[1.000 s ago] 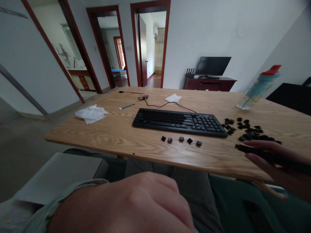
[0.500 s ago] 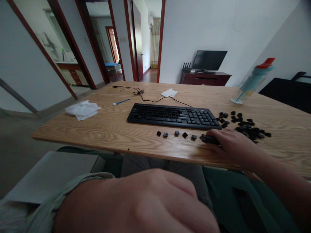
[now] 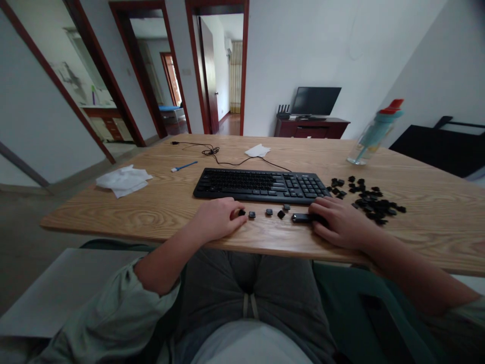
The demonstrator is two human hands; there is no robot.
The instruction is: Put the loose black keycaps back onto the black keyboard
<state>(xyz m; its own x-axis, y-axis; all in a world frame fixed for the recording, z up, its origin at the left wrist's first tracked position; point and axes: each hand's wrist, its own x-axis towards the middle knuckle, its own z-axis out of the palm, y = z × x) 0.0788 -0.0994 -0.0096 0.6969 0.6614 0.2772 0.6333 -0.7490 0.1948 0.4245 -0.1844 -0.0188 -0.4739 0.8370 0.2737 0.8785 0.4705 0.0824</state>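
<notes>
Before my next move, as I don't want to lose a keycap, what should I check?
1. Left hand gripping the leftmost keycap: cannot tell; thumb and fingers are at it, but firmness doesn't show.
2. Right hand holding the black tool: ok, its end points toward the other keycaps in front of the keyboard.
3. Keyboard resting on the table: ok.
4. Loose keycap pile away from the near edge: ok, it lies right of the keyboard.
5. Bottle away from both hands: ok, it stands beyond the pile.
</notes>
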